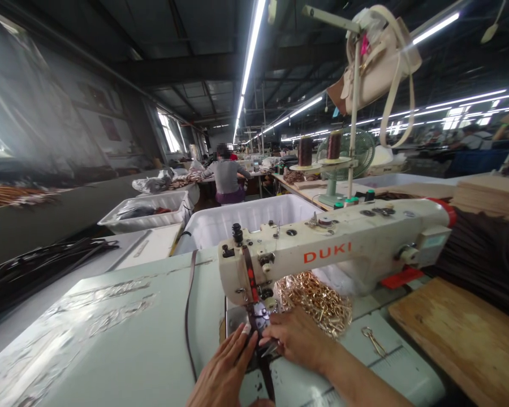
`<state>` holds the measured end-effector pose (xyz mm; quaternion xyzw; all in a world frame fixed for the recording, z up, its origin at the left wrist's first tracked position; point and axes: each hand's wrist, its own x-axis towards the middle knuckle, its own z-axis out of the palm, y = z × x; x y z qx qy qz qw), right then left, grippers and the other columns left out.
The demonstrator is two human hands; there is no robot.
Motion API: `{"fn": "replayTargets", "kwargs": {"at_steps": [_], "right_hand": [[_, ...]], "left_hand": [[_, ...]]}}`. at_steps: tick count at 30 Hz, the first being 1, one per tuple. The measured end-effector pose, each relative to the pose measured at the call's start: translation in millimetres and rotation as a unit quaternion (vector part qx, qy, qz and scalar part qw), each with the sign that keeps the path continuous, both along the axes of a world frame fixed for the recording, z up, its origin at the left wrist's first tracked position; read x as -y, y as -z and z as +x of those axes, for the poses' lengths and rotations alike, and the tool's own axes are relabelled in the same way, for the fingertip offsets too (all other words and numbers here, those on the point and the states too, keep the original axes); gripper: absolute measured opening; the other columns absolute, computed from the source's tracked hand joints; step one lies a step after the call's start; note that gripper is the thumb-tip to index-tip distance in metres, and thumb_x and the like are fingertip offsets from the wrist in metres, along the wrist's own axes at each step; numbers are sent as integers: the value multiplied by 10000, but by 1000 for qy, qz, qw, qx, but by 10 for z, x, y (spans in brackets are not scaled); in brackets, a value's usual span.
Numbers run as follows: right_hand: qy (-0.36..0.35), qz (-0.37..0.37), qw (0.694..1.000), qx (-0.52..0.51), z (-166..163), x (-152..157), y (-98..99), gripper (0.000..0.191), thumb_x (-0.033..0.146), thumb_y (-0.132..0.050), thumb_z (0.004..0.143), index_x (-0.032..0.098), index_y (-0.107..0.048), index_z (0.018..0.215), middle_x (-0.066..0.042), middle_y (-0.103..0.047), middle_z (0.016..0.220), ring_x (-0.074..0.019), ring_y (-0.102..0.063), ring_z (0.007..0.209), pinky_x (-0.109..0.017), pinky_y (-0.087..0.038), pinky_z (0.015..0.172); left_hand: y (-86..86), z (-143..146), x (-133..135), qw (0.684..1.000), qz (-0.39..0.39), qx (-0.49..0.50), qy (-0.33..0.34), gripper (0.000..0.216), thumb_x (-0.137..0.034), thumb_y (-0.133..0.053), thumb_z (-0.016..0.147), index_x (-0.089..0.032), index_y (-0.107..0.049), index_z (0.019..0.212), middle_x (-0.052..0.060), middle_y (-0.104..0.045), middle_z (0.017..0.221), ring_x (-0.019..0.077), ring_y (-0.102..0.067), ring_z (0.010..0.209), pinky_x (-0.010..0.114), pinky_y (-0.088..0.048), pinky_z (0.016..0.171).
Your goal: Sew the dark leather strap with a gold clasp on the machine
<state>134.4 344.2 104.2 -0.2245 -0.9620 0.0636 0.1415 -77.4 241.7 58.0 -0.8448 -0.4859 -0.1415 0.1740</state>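
A person sits at a sewing machine (322,254) and works on a dark strap (266,370). The strap lies flat on the machine bed, right under the needle part, and runs back toward the person. The left hand (224,373) lies flat with its fingers spread, pressing down just left of the strap. The right hand (299,339) is curled on the other side, and its fingertips pinch the strap close to the needle. How much is already sewn is too small to tell, but it looks like the sewing is still going on, because the strap is still under the needle and both hands guide it. A second thin strap (188,316) hangs loose across the table (110,339) to the left. A heap of gold clips (318,302) sits just behind the right hand, very near it, and could get bumped. Small snips (373,340) lie to the right, next to a wood board (462,339). White bins (246,223) stand behind the machine. Thread spools (305,151) and a fan (348,150) stand farther back, and a pale bag (377,62) hangs up high. Another person (227,175) sits far away, facing the other way.
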Motion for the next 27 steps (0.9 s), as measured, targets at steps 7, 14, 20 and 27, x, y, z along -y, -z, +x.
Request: {"fn": "replayTargets", "kwargs": {"at_steps": [7, 14, 20, 27], "right_hand": [[-1, -7, 1000, 2, 4, -12, -2, 336, 466, -424, 975, 276, -694, 915, 6, -682, 852, -177, -629, 731, -273, -371, 639], [-2, -20, 1000, 7, 22, -25, -13, 236, 400, -493, 946, 287, -699, 930, 16, -690, 874, -175, -634, 761, -269, -365, 649], [0, -30, 999, 14, 24, -28, 10, 236, 393, -489, 947, 285, -699, 955, 10, -693, 902, -178, -639, 781, -273, -367, 662], [0, -35, 999, 22, 22, -31, -5, 243, 383, -483, 948, 278, -693, 1010, -9, -692, 925, -183, -634, 800, -279, -385, 701]], "left_hand": [[-201, 70, 6, 999, -25, -22, -11, 916, -758, -516, 740, -110, -444, 1382, 213, -505, 1329, 320, -511, 1203, 362, -494, 928], [-436, 151, 62, 998, -21, -59, -13, 808, -727, -486, 787, -84, -567, 1270, 210, -577, 1244, 286, -589, 1120, 312, -499, 893], [-401, 141, 87, 999, -5, -44, 7, 870, -751, -517, 745, -88, -521, 1310, 221, -566, 1262, 301, -578, 1130, 317, -511, 874], [-127, 42, 44, 1000, -20, -4, 17, 1020, -790, -558, 669, -122, -381, 1418, 218, -507, 1336, 338, -510, 1200, 371, -503, 906]]}}
